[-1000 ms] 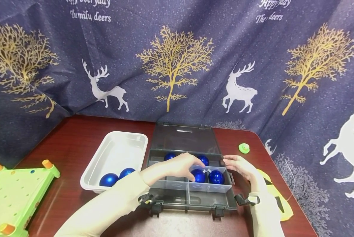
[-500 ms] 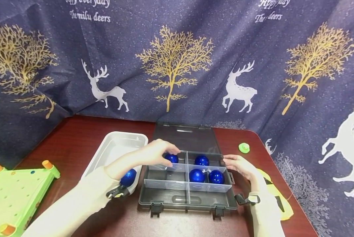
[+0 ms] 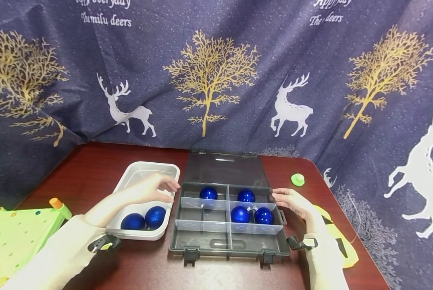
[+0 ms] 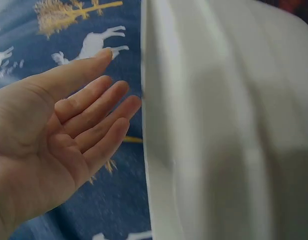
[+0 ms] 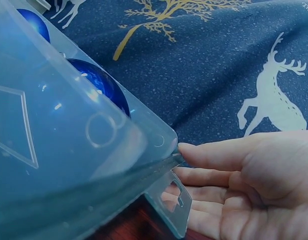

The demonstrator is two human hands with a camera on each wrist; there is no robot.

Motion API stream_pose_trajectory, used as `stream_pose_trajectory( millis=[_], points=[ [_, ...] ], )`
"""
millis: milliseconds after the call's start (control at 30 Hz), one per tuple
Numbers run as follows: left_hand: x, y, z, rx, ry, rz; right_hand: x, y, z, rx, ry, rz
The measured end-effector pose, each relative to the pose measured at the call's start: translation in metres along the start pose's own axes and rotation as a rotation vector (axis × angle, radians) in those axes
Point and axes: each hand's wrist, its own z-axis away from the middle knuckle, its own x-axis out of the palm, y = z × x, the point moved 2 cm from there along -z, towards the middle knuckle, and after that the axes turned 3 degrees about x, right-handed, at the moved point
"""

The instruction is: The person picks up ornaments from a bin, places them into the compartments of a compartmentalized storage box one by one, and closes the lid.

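My left hand [image 3: 152, 188] hovers over the white plastic tub [image 3: 176, 171], between its rim and the divided case, with thumb and fingers spread apart and nothing held. In the left wrist view its palm and loosely bent fingers show beside the tub's pale wall [image 4: 208, 125]. Two blue Christmas baubles [image 3: 132, 221] lie at the tub's near end. Several more baubles [image 3: 240, 214] sit in the grey see-through compartment case [image 3: 218, 243]. At the case's right side my right hand [image 3: 294, 202] holds the rim, thumb on the corner and fingers behind the hanging tab [image 5: 171, 205].
The case's lid [image 3: 223, 169] lies folded back toward the curtain. A green rubber duck [image 3: 298, 180] stands at the back right, and a yellow and black item [image 3: 336, 237] lies beyond my right arm. A green pegboard-like stand [image 3: 17, 237] is at far left.
My left hand has moved left, from over the case's right half, past the bauble in the back left compartment, to over the tub. My right hand stays at the case's side.
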Motion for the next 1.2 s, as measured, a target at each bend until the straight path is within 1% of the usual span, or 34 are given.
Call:
stream_pose_trajectory(
  millis=[167, 233, 367, 433, 533, 733, 900, 967, 1033, 1200],
  points=[
    [-0.005, -0.016, 0.015, -0.005, 0.043, -0.003, -0.001, -0.001, 0.001, -0.004, -0.003, -0.003],
    [-0.006, -0.020, 0.019, -0.019, 0.034, -0.003, -0.001, -0.001, 0.001, -0.003, -0.003, -0.004],
    [-0.007, -0.027, 0.025, -0.068, -0.020, 0.006, -0.002, -0.001, 0.001, -0.004, 0.001, 0.001],
    [-0.007, -0.028, 0.027, -0.083, -0.052, 0.001, -0.002, -0.001, 0.001, -0.004, 0.002, 0.008],
    [-0.007, -0.029, 0.029, -0.093, -0.090, -0.013, -0.002, -0.002, 0.000, -0.002, 0.000, 0.015],
    [-0.004, -0.028, 0.033, -0.129, -0.183, -0.007, -0.001, -0.002, 0.000, -0.001, -0.001, -0.004],
    [-0.001, -0.029, 0.035, -0.133, -0.253, 0.004, 0.000, -0.003, 0.001, 0.000, 0.002, -0.005],
    [0.000, -0.029, 0.035, -0.139, -0.272, 0.016, 0.000, -0.003, 0.001, -0.011, -0.008, -0.006],
    [0.001, -0.030, 0.036, -0.142, -0.286, 0.014, -0.001, -0.002, 0.001, -0.009, -0.001, -0.014],
    [0.005, -0.030, 0.039, -0.179, -0.300, 0.000, 0.000, -0.002, 0.001, -0.009, -0.002, -0.033]
  ],
)
